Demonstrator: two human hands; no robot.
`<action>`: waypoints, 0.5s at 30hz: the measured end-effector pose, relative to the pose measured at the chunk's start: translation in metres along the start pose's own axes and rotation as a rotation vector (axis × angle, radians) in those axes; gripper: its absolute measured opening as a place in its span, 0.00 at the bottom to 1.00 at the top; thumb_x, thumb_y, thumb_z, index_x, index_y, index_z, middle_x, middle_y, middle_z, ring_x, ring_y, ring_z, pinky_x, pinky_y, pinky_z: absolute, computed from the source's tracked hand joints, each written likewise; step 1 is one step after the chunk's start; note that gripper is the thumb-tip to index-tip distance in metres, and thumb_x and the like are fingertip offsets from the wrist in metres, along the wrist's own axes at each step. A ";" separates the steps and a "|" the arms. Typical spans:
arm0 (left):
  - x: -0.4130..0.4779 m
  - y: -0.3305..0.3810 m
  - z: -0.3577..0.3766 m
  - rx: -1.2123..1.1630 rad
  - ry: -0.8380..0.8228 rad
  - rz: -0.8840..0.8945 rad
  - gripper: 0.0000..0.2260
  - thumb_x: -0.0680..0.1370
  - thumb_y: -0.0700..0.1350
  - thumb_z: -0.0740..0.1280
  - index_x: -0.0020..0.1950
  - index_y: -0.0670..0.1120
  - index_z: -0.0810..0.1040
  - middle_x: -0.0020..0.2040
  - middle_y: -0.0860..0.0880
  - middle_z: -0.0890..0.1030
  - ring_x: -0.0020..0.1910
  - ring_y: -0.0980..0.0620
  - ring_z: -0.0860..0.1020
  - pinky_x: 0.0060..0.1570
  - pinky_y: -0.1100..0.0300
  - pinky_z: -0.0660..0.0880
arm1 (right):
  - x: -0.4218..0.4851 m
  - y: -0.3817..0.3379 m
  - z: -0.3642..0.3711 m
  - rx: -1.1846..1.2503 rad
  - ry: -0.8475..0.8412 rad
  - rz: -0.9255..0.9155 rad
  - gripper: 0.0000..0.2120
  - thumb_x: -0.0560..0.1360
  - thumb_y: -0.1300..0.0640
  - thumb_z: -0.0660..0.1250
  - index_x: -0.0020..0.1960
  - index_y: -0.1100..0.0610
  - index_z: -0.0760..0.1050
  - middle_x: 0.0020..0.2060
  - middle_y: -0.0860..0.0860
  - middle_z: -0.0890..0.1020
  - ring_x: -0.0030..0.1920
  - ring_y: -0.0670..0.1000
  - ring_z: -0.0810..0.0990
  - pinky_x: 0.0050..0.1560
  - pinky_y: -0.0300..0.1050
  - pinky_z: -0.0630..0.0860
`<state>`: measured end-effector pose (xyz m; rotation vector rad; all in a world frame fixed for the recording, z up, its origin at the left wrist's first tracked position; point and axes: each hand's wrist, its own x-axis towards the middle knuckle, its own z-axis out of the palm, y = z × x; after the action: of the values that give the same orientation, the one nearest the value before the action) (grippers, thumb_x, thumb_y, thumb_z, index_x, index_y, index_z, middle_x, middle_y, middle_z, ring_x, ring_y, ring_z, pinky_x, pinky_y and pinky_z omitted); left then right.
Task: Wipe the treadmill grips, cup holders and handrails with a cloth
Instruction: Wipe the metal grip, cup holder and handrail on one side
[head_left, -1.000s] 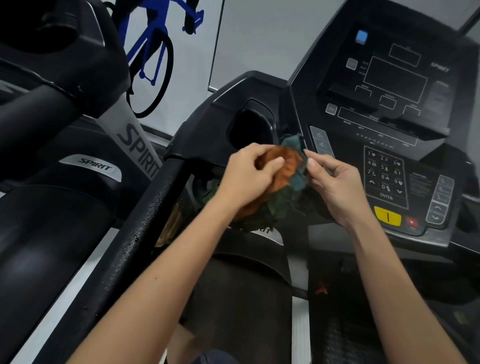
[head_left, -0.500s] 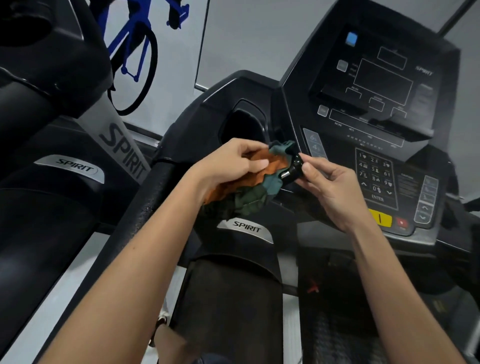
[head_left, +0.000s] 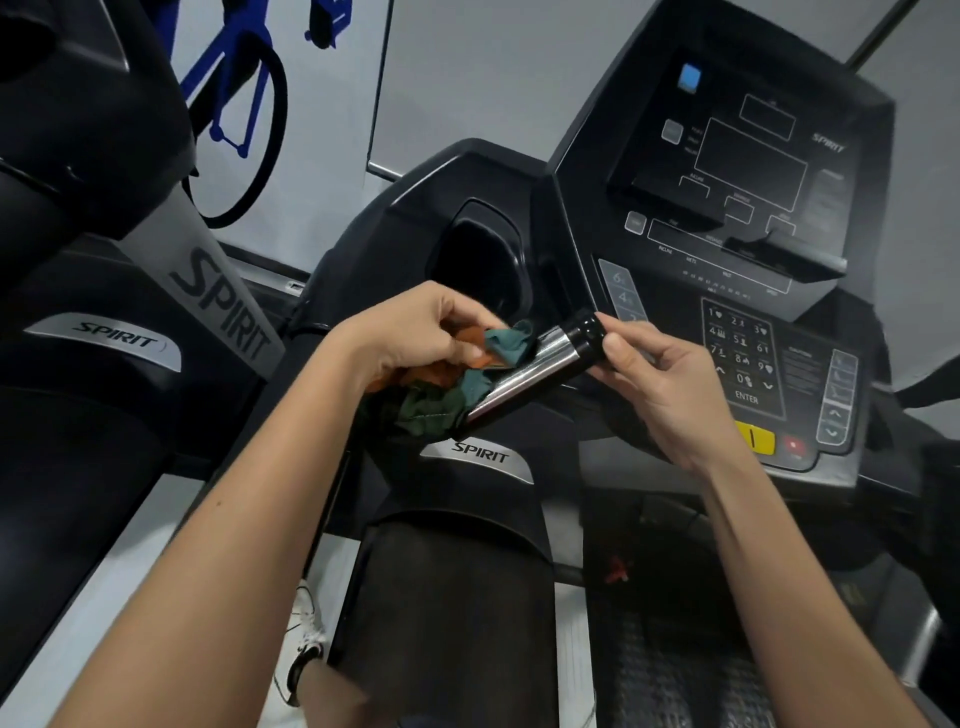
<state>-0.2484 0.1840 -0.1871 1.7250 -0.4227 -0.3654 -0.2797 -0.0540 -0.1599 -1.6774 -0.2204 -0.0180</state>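
My left hand (head_left: 415, 332) grips a crumpled orange and green cloth (head_left: 447, 389) against the lower part of a chrome treadmill grip (head_left: 535, 371) that slants up to the right. My right hand (head_left: 660, 384) pinches the grip's black end cap (head_left: 584, 330) between thumb and fingertips. Just behind the hands sits the dark left cup holder (head_left: 480, 254). The black left handrail (head_left: 291, 415) runs down to the lower left, partly hidden by my left forearm.
The treadmill console (head_left: 748, 218) with its keypad (head_left: 740, 358) and yellow button (head_left: 753, 439) rises at the right. A second treadmill (head_left: 98, 343) stands close on the left. The belt (head_left: 675, 670) lies below, and my shoe (head_left: 306, 644) shows near the motor cover.
The cloth has slid down off the grip's upper end, baring the chrome tube and black cap. My right hand now pinches the cap. The view has shifted slightly.
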 end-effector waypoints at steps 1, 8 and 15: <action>0.003 0.006 0.004 -0.035 0.002 0.038 0.15 0.74 0.32 0.67 0.46 0.53 0.82 0.36 0.56 0.83 0.36 0.60 0.79 0.35 0.67 0.76 | 0.000 0.000 0.000 0.004 -0.001 -0.002 0.34 0.56 0.40 0.78 0.55 0.60 0.79 0.50 0.52 0.82 0.54 0.51 0.81 0.52 0.40 0.78; 0.026 0.016 0.015 -0.254 -0.106 -0.041 0.09 0.77 0.39 0.65 0.55 0.46 0.80 0.40 0.49 0.84 0.37 0.54 0.82 0.35 0.63 0.78 | 0.001 0.000 0.000 0.005 -0.006 -0.001 0.36 0.56 0.41 0.78 0.56 0.62 0.78 0.51 0.53 0.82 0.54 0.53 0.81 0.52 0.41 0.78; 0.000 -0.010 -0.006 -0.003 -0.089 -0.097 0.17 0.77 0.34 0.63 0.36 0.52 0.81 0.30 0.53 0.76 0.30 0.57 0.74 0.36 0.63 0.72 | 0.000 0.002 -0.002 0.007 -0.016 -0.006 0.37 0.57 0.41 0.77 0.58 0.62 0.77 0.52 0.53 0.82 0.56 0.53 0.81 0.54 0.43 0.78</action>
<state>-0.2446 0.1913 -0.1961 1.7342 -0.4033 -0.5134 -0.2789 -0.0559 -0.1611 -1.6705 -0.2377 -0.0080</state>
